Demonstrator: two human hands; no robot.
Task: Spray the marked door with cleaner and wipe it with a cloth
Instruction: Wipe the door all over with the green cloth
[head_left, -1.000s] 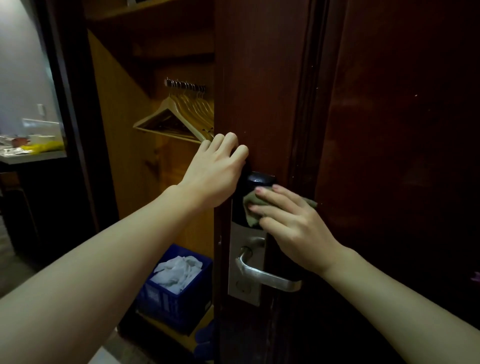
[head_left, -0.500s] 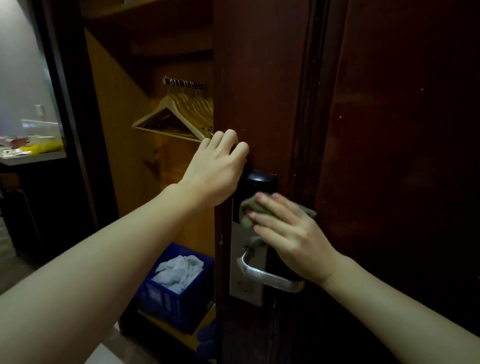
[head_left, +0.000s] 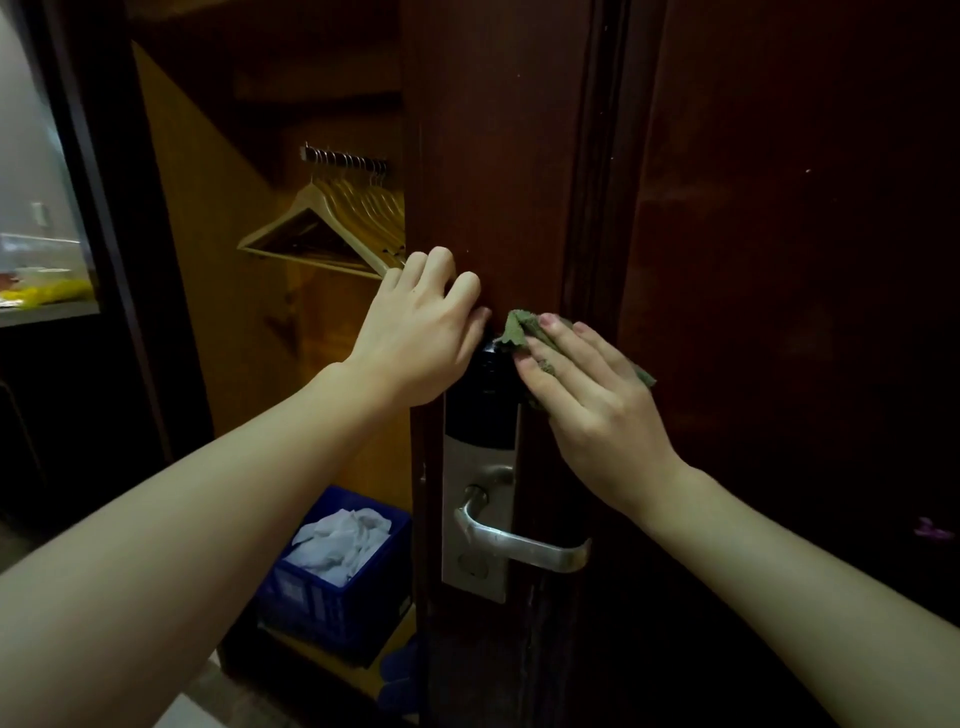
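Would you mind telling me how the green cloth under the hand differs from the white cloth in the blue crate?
The green cloth is dull olive; the white cloth is pale. The green cloth is pressed against the door beside the lock's black panel by the right hand, while the white cloth lies untouched in the blue crate on the closet floor. The green cloth is mostly covered by fingers; the white cloth shows openly. Both are crumpled.

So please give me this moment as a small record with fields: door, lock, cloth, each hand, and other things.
door: dark wood door, ajar
lock: black panel, silver lever below
cloth: green cloth, pressed at the panel's top
right hand: right hand flat on the cloth
left hand: left hand curled round the door edge
other: hangers; blue crate with white rags
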